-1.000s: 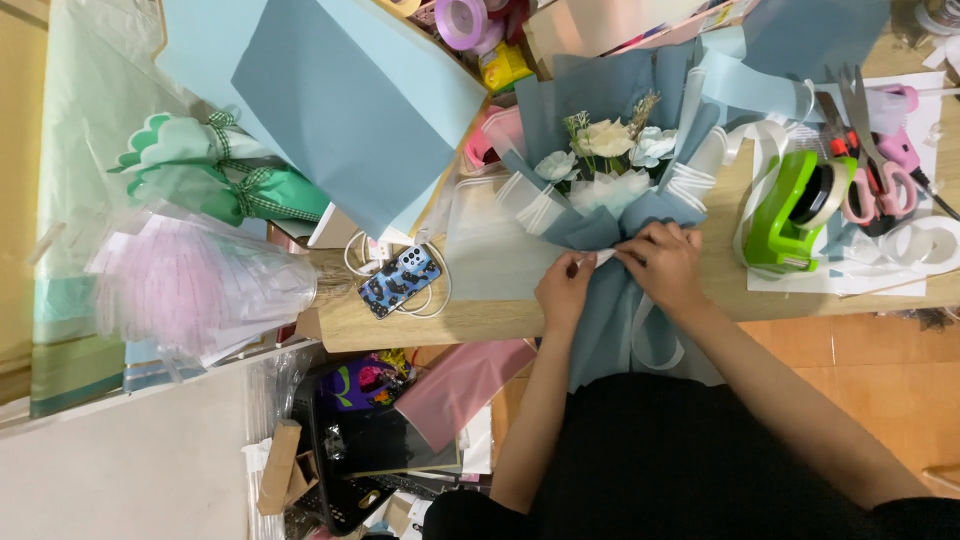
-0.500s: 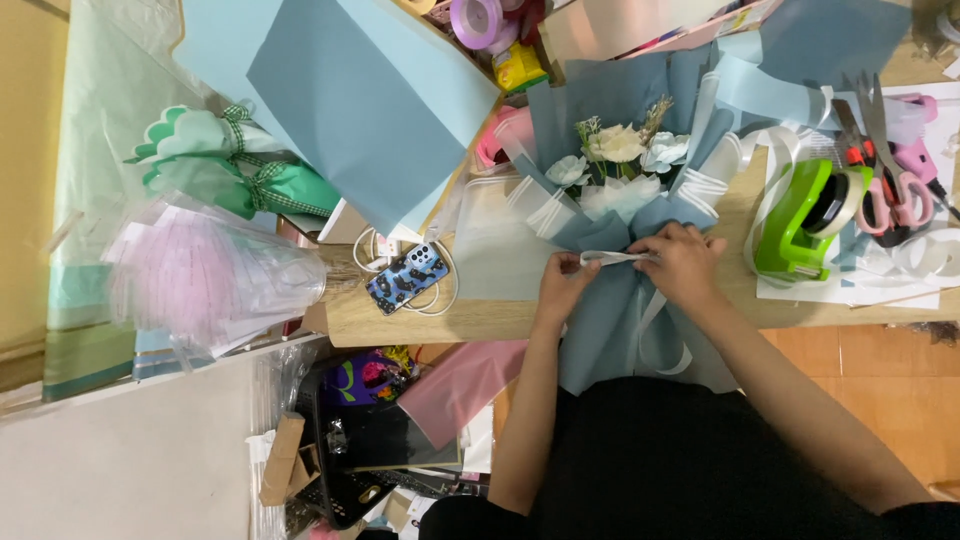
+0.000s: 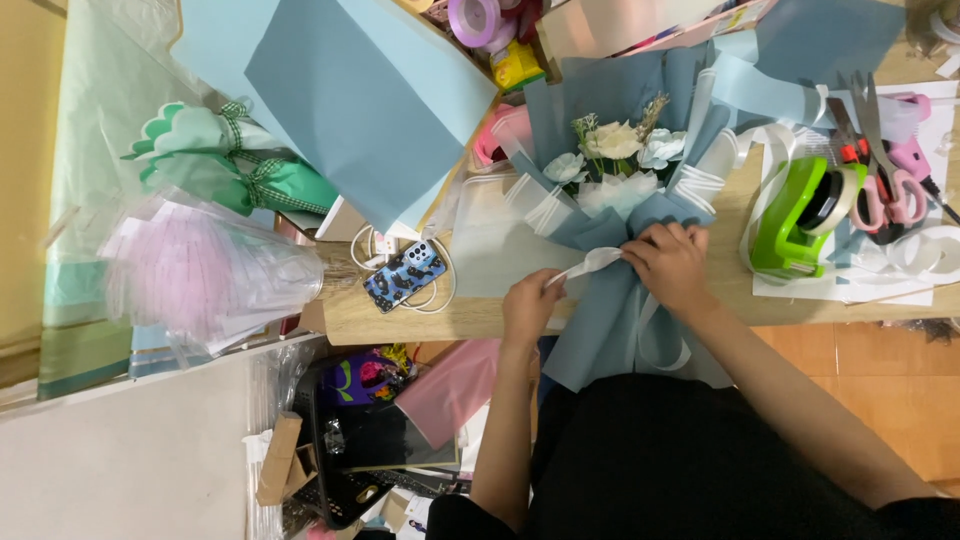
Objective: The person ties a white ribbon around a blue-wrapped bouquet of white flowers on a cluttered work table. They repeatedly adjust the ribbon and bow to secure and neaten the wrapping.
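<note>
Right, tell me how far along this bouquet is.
Done: the white flowers already sit inside layered blue wrapping paper, gathered at the neck. In hand: the left hand pulls one end of the white ribbon while the right hand grips the neck. Left: no finished bow shows yet, and ribbon loops hang loose below.

Light wooden table [image 3: 400, 320], cluttered; orange-brown tiled floor [image 3: 890, 390] beneath; pale yellow wall [image 3: 25, 150] at one side; even indoor light.
</note>
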